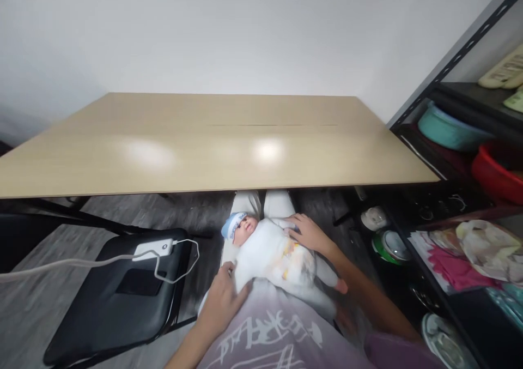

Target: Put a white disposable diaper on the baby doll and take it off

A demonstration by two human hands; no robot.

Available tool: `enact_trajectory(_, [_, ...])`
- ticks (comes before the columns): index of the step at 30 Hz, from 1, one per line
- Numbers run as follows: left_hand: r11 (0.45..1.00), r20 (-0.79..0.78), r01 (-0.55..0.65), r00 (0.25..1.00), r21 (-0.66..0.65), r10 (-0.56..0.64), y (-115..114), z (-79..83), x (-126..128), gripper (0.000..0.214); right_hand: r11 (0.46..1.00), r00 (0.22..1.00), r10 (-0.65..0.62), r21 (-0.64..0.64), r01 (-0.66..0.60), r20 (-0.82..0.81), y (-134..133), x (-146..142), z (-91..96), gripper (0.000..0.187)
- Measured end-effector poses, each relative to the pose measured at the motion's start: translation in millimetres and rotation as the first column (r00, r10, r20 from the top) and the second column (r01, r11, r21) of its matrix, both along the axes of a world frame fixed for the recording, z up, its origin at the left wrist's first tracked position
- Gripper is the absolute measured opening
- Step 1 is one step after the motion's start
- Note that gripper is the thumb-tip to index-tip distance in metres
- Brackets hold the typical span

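A baby doll (261, 249) lies on its back across my lap, its head to the left and its legs to the right. It wears a white outfit and a light blue cap (234, 225); a diaper (299, 264) with orange-yellow print covers its hips. My left hand (223, 297) is closed at the doll's near side, by its arm, with the fingertips partly hidden. On the far side, my right hand (309, 233) curls its fingers over the doll's other arm. Both hands hold the doll against my lap.
A wooden table (196, 140) stands before me. To the left, a black chair (118, 320) bears a white power bank (152, 249) with a cable and a dark phone (139, 282). Shelves at right hold a teal basin (449, 129), a red basin (496, 173) and a pink cloth (457, 271).
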State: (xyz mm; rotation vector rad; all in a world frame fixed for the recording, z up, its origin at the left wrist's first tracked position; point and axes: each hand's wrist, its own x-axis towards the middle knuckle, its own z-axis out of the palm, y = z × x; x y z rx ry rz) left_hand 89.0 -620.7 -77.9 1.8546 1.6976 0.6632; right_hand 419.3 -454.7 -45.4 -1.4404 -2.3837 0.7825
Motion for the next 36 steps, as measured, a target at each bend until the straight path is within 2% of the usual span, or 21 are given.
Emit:
enact_trajectory(3, [0.963, -0.125, 0.050, 0.992, 0.263, -0.017, 3, 5.4, 3, 0.038, 0.997, 0.984, -0.078, -0.034, 0.074, -0.158, -17, 12, 1.5, 0.033])
enact_trajectory(5, [0.931, -0.149, 0.145, 0.984, 0.336, -0.099, 10, 18.2, 11, 0.035, 0.995, 0.965, -0.083, -0.078, 0.066, -0.250, -32, 18, 3.5, 0.031])
enact_trajectory(9, [0.876, -0.066, 0.408, 0.912, 0.258, -0.406, 45, 47.3, 41, 0.037, 0.990, 0.940, -0.115, -0.116, 0.082, -0.321, -53, 21, -1.3, 0.032])
enact_trajectory(12, [0.808, -0.003, 0.558, 0.823, 0.190, -0.568, 75, 53.4, 66, 0.037, 0.989, 0.919, -0.142, -0.089, 0.117, -0.369, -55, 20, -12.0, 0.031])
enact_trajectory(15, [0.772, 0.014, 0.613, 0.782, 0.168, -0.623, 92, 46.5, 80, 0.035, 0.992, 0.910, -0.121, -0.029, 0.120, -0.397, -46, 23, -25.4, 0.029])
enact_trajectory(20, [0.806, 0.124, 0.563, 0.800, 0.180, -0.587, 95, 38.7, 85, 0.022, 0.979, 0.900, -0.135, 0.083, 0.185, -0.414, -19, 34, -40.4, 0.029])
enact_trajectory(22, [0.824, 0.197, 0.536, 0.801, 0.183, -0.565, 93, 42.4, 83, 0.019, 0.971, 0.903, -0.143, 0.119, 0.207, -0.405, -14, 34, -34.9, 0.029])
enact_trajectory(24, [0.833, 0.270, 0.526, 0.788, 0.170, -0.553, 89, 49.7, 77, 0.020, 0.978, 0.908, -0.092, 0.132, 0.159, -0.408, -16, 26, -21.0, 0.026])
enact_trajectory(28, [0.811, 0.363, 0.581, 0.741, 0.074, -0.565, 70, 65.4, 57, 0.022, 0.992, 0.922, 0.128, 0.057, -0.115, -0.366, -37, -1, 16.4, 0.027])
enact_trajectory(30, [0.784, 0.365, 0.620, 0.722, 0.035, -0.588, 61, 68.2, 49, 0.027, 0.983, 0.941, 0.183, 0.041, -0.179, -0.283, -49, -9, 31.9, 0.029])
enact_trajectory(33, [0.751, 0.318, 0.660, 0.705, 0.033, -0.634, 59, 64.0, 48, 0.042, 0.990, 0.980, 0.123, -0.048, -0.132, -0.159, -63, 0, 48.5, 0.048])
enact_trajectory(35, [0.740, 0.279, 0.671, 0.702, 0.051, -0.656, 68, 59.2, 60, 0.047, 0.970, 0.990, 0.041, -0.231, -0.072, -0.137, -71, 16, 55.3, 0.063])
enact_trajectory(36, [0.735, 0.253, 0.675, 0.702, 0.058, -0.665, 76, 57.2, 69, 0.046, 0.940, 0.991, -0.010, -0.339, -0.036, -0.132, -76, 26, 56.9, 0.068])
